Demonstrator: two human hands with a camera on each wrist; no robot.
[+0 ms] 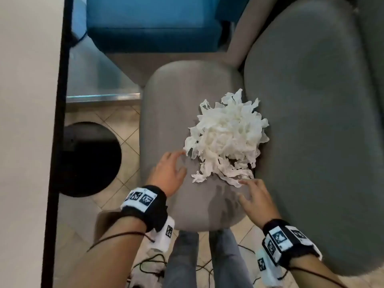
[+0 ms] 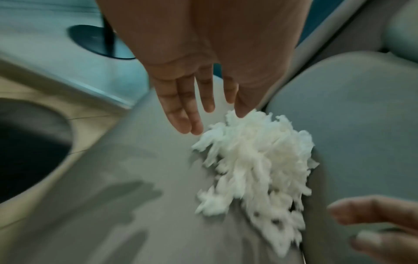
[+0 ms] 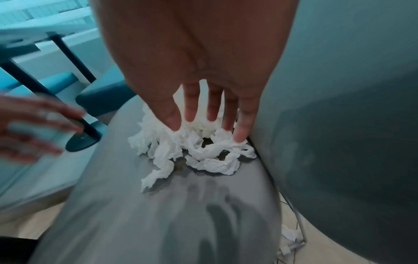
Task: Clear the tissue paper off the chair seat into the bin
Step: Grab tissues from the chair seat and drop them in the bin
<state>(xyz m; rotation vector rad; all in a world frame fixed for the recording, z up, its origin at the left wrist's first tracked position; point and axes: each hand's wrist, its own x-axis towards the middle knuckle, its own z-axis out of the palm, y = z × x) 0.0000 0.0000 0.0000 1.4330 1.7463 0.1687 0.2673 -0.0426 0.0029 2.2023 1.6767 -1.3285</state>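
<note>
A loose heap of torn white tissue paper (image 1: 226,136) (image 2: 255,160) (image 3: 194,151) lies on the grey chair seat (image 1: 166,113), close against the chair back (image 1: 311,121). My left hand (image 1: 172,169) (image 2: 194,107) hovers at the heap's left edge with fingers straight, holding nothing. My right hand (image 1: 255,194) (image 3: 203,116) is at the heap's near edge with spread fingers; its fingertips (image 3: 239,135) touch the paper strips. A black round bin (image 1: 89,159) (image 2: 29,148) stands on the floor left of the chair.
A white tabletop (image 1: 27,121) with a black edge runs down the left, partly over the bin. A blue seat (image 1: 153,23) stands beyond the chair. My legs (image 1: 203,260) and cables are below the seat's front edge. A black table base (image 3: 83,139) sits on the floor.
</note>
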